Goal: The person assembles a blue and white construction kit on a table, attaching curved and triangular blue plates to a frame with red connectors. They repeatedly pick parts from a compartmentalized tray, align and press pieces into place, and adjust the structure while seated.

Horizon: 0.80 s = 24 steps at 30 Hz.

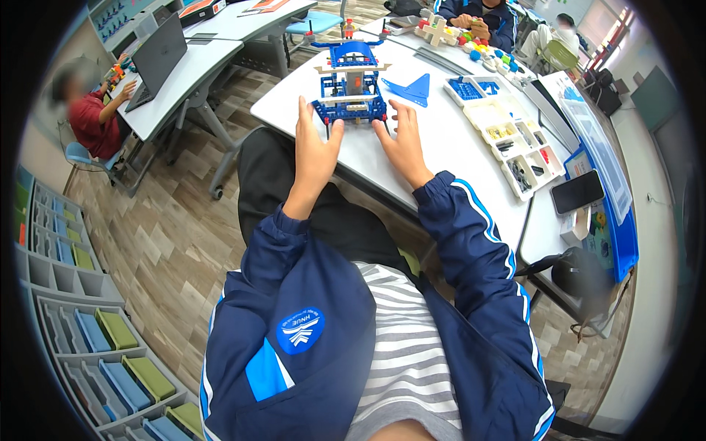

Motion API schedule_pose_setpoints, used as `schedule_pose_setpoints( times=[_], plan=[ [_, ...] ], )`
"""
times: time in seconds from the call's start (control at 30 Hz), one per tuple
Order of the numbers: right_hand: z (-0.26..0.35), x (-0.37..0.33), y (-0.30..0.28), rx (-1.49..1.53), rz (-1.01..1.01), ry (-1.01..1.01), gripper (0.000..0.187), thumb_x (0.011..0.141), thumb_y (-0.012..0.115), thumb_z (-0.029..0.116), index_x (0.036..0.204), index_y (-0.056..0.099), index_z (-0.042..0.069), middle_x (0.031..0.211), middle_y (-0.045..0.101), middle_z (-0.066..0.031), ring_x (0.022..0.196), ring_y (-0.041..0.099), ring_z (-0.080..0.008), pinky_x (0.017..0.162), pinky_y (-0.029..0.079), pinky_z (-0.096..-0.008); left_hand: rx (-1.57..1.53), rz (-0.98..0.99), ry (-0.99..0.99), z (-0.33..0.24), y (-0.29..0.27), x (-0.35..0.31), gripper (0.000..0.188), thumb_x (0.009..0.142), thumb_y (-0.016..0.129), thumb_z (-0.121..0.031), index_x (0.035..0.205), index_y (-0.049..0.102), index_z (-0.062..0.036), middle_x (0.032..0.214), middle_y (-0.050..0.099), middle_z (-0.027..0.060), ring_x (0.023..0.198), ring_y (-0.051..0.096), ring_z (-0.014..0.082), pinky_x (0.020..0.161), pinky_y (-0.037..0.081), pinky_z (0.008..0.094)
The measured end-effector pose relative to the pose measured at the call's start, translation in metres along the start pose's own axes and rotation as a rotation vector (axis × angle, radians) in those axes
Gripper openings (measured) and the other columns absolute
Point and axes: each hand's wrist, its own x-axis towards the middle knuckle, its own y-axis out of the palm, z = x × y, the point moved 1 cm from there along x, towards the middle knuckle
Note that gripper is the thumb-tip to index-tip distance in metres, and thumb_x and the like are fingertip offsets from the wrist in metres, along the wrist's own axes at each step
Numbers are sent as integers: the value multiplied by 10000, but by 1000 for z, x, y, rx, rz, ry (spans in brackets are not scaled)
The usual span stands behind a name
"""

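Note:
A blue and white building-brick model (353, 92) stands upright on the white table (434, 136) in front of me. Its wide base is made of blue beams with holes, and a curved blue piece tops its frame. My left hand (318, 151) is beside the base's left corner, fingers stretched and thumb apart. On the other side, my right hand (404, 143) is open too, its thumb and fingers spread near the right corner. Whether any fingertip touches the model, I cannot tell. A flat blue triangular panel (410, 90) lies just right of the model.
A compartmented white parts tray (482, 110) holds small bricks at the right. Beyond it are a black phone (577, 192) and a large blue-rimmed box (625, 242). Colourful pieces (478, 51) lie by another person (489, 18). A laptop (158, 62) stands on the left table.

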Motion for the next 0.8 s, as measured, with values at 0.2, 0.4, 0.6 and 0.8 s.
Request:
schedule_pose_setpoints(
  times=[0.2, 0.4, 0.6, 0.8],
  plan=[
    [-4, -1, -1, 83, 18, 89, 612, 937, 733, 251, 1439, 490, 0, 1299, 509, -185, 1095, 602, -276, 849, 539, -380, 290, 79, 220, -5, 9, -2, 797, 926, 685, -180, 1562, 275, 70, 1521, 424, 325, 1448, 354, 493, 1187, 311, 502],
    [14, -2, -6, -54, 36, -173, 607, 924, 738, 202, 1453, 519, 0, 1404, 475, -212, 1125, 600, -305, 966, 500, -411, 154, -12, 120, 20, 0, 7, 749, 946, 713, -255, 1539, 360, 37, 1513, 460, 292, 1434, 427, 413, 1166, 360, 461],
    [22, -4, -5, -24, 14, -173, 577, 923, 739, 204, 1427, 531, 13, 1416, 458, -221, 1141, 579, -335, 1001, 480, -418, 87, 64, -91, 17, -8, 7, 877, 949, 717, -256, 1594, 209, 54, 1556, 399, 310, 1442, 423, 407, 1160, 366, 458],
    [5, -3, -2, 17, -55, 45, 535, 942, 722, 227, 1385, 539, -13, 1355, 479, -221, 1097, 598, -337, 944, 517, -402, 289, 273, 364, -5, -5, 3, 853, 921, 721, -244, 1599, 264, -1, 1600, 363, 249, 1500, 276, 465, 1208, 279, 507]
  ],
)
